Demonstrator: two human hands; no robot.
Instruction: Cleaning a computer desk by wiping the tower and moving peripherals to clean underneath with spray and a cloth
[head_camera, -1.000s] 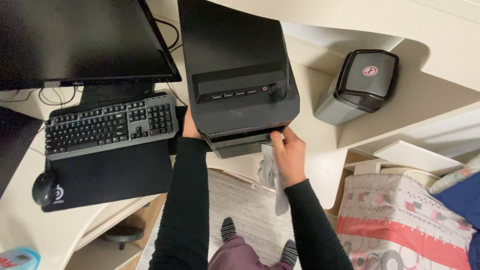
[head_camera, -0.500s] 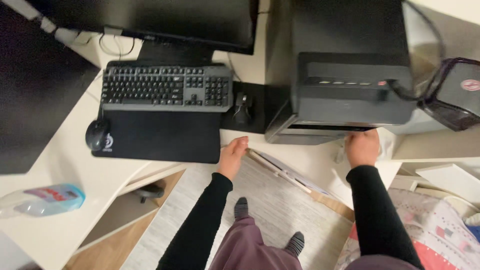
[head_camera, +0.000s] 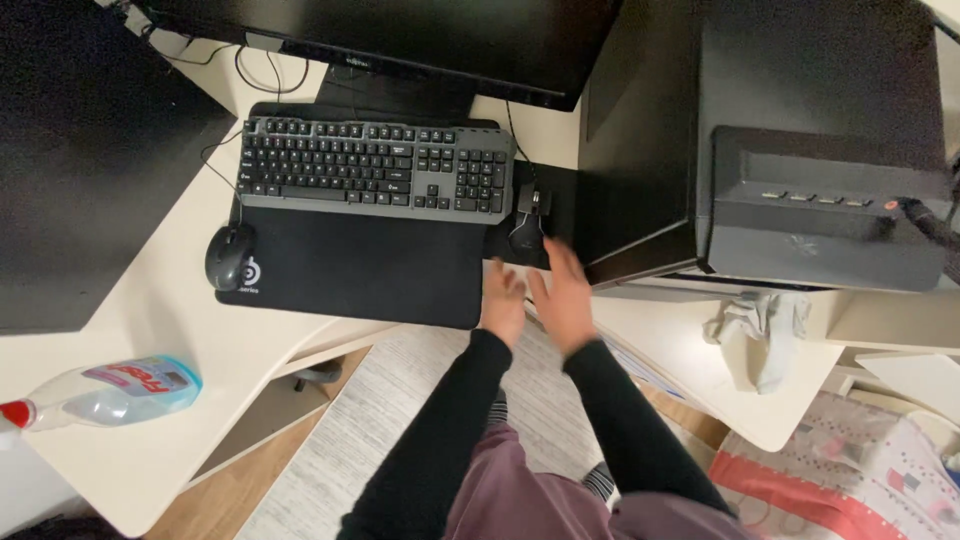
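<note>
A black and grey keyboard (head_camera: 375, 168), a black mouse (head_camera: 229, 256) and a black mat (head_camera: 360, 270) are seen on a cream tabletop (head_camera: 150, 360). A pale grey cloth (head_camera: 760, 335) is shown below a black computer tower (head_camera: 790, 150). Black sleeves (head_camera: 440, 420) are worn, and the bottle (head_camera: 110, 392) is tinted blue with a red cap.

Warm indoor light, source unclear; right hand (head_camera: 563, 297) motion-blurred, black monitor (head_camera: 400, 35) nearly detailless, edges perhaps slightly stretched
</note>
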